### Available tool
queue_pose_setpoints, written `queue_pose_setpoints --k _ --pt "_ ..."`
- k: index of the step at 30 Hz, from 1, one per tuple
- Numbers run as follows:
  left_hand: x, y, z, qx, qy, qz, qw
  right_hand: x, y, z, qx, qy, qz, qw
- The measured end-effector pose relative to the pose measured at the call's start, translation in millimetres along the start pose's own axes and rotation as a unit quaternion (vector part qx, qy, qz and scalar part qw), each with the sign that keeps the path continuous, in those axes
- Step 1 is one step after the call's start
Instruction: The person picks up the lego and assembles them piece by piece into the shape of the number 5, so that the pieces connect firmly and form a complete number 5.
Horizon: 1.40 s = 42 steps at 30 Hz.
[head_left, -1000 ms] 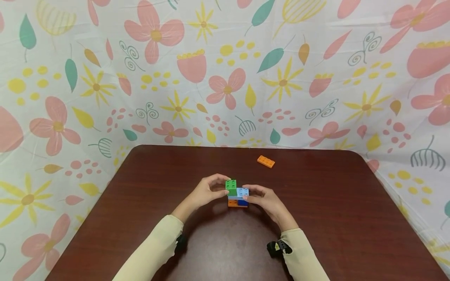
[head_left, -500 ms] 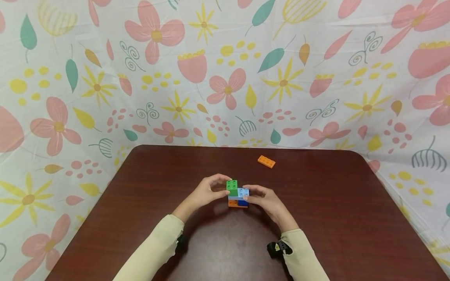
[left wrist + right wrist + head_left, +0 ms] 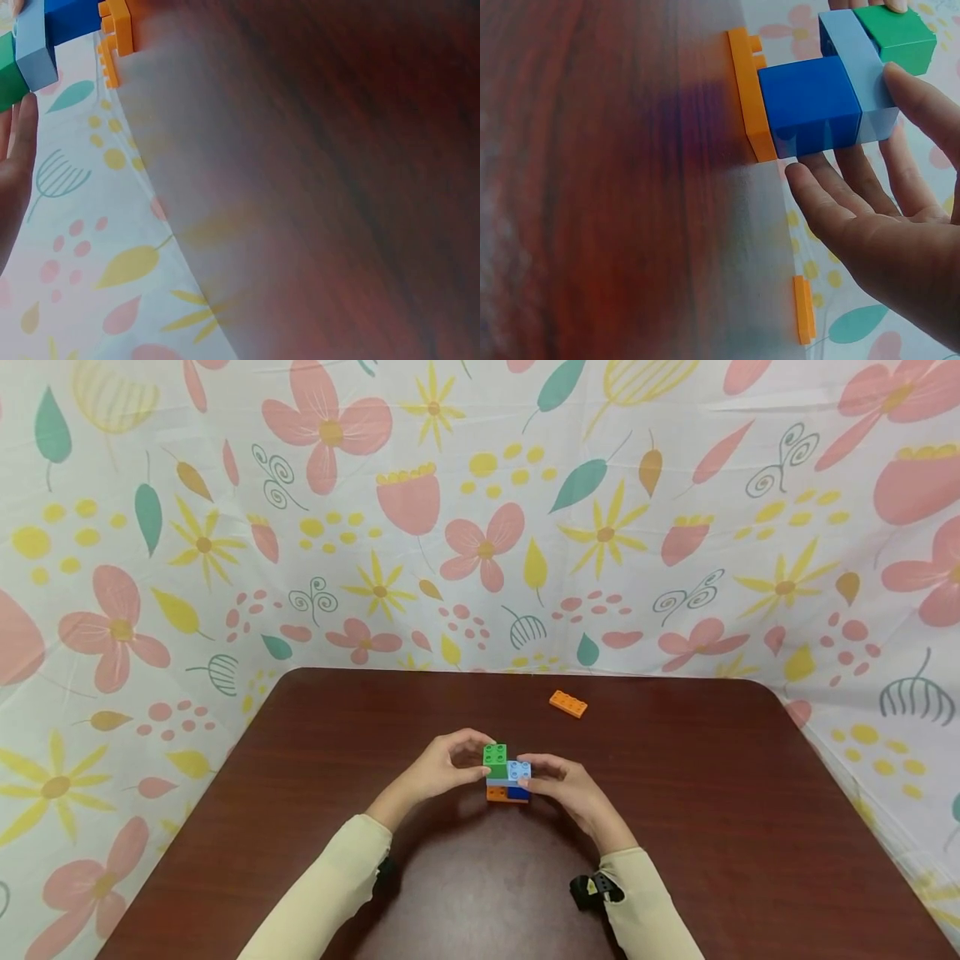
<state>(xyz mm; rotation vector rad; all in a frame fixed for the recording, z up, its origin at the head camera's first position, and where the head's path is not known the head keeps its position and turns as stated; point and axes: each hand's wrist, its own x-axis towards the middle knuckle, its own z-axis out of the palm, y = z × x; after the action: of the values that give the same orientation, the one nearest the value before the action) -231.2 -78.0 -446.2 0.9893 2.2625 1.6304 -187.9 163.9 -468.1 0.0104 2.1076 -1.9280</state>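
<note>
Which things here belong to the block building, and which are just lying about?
Part of the job:
green block, on top, held by the left hand
light blue block beneath it, held by the right hand
dark blue block, under the light blue
lower orange plate, at the bottom

Probably just lying about:
loose orange plate, apart on the table

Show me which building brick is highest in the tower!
The green brick, held by the left hand. It sits on the light blue brick, its studs bare; the dark blue brick and bottom orange plate are lower.
</note>
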Motion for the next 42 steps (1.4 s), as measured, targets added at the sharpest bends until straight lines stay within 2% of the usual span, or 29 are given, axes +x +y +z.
queue_pose_setpoints --k 7,9,14,15,22,26,32,34,38,42 --pt "-1.0 -0.4 2.0 0.009 0.009 -0.007 0.9999 1 1 -1 -0.001 0.000 0.001 1.000" --pt "-3.6 5.1 4.3 0.001 0.017 -0.010 0.9998 1 1 -1 -0.002 -0.001 0.000 1.000" --pt "-8.8 6.3 11.7 -0.020 0.047 -0.023 0.9984 1 2 -1 -0.003 -0.001 0.001 1.000" --pt "-8.9 2.1 13.1 -0.027 0.053 -0.026 0.9979 1 2 -1 -0.003 -0.001 0.002 1.000" --pt "-11.0 3.3 20.9 -0.064 0.086 -0.066 0.9921 1 2 -1 -0.007 -0.002 0.003 1.000" --pt "-9.2 5.9 23.0 -0.056 0.103 -0.058 0.9914 1 2 -1 -0.006 -0.007 0.003 1.000" --pt "-3.9 9.2 24.9 -0.018 0.099 -0.032 0.9944 1 1 -1 -0.001 -0.006 -0.001 1.000" --pt "-3.5 12.0 24.9 -0.007 0.098 -0.033 0.9946 1 0 -1 0.000 -0.010 -0.002 1.000" --pt "-6.6 30.2 22.5 -0.001 0.095 -0.038 0.9948 1 0 0 0.001 -0.013 0.001 1.000" --pt "-9.8 41.5 21.8 -0.027 0.095 -0.055 0.9936 2 0 -1 0.001 -0.010 0.004 1.000"
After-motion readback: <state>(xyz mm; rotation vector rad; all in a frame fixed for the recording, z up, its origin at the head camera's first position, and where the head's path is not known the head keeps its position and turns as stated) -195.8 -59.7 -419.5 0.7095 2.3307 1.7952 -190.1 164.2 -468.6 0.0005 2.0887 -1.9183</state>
